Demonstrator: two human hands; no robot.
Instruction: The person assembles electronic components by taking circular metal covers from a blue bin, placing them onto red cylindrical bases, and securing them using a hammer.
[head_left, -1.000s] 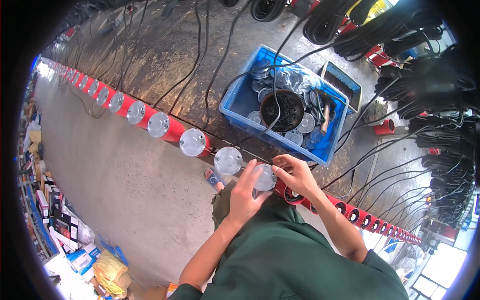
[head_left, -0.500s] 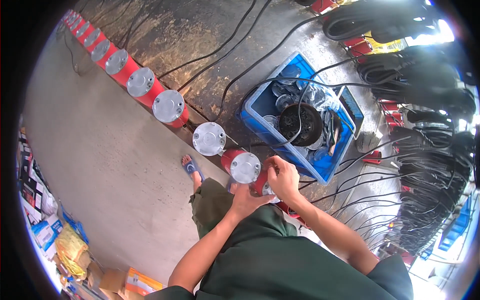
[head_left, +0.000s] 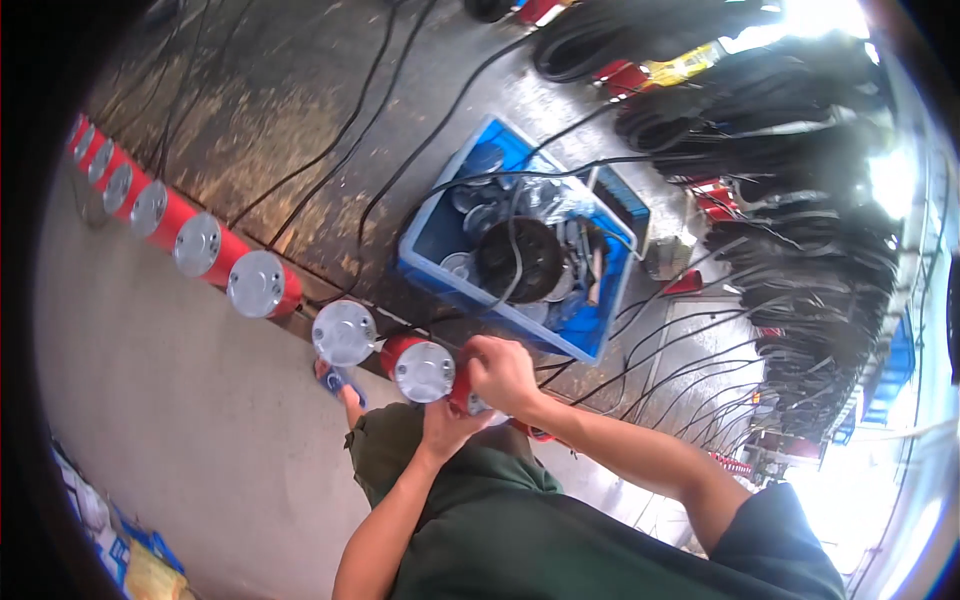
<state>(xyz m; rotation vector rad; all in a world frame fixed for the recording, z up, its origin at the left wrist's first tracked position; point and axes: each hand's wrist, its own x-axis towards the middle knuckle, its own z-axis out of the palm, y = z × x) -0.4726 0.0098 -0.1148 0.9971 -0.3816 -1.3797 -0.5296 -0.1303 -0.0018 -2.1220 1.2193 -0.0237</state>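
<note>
A red cylinder (head_left: 461,393) with a pale round end cap lies at the bench edge in front of me, mostly covered by both hands. My left hand (head_left: 447,428) is closed on its capped end from below. Over its far side, my right hand (head_left: 503,372) has its fingers pinched together; what is in them, if anything, is hidden. Just left of my hands sits another red cylinder, its silver cap (head_left: 425,372) with small screw-like dots facing me. Beyond it is a further silver cap (head_left: 344,333), and a row of capped red cylinders (head_left: 281,287) runs off to the far left.
A blue crate (head_left: 428,262) on the worn bench (head_left: 290,130) holds silver discs, a dark round bowl (head_left: 519,260) and tools. Black cables (head_left: 375,190) trail across the bench from thick coiled bundles (head_left: 800,250) at the right. A grey floor (head_left: 220,420) lies left of the bench.
The whole view has shifted, so the bench, crate and cylinders appear farther left. Both hands stay at the same red cylinder, with little visible change in their grip.
</note>
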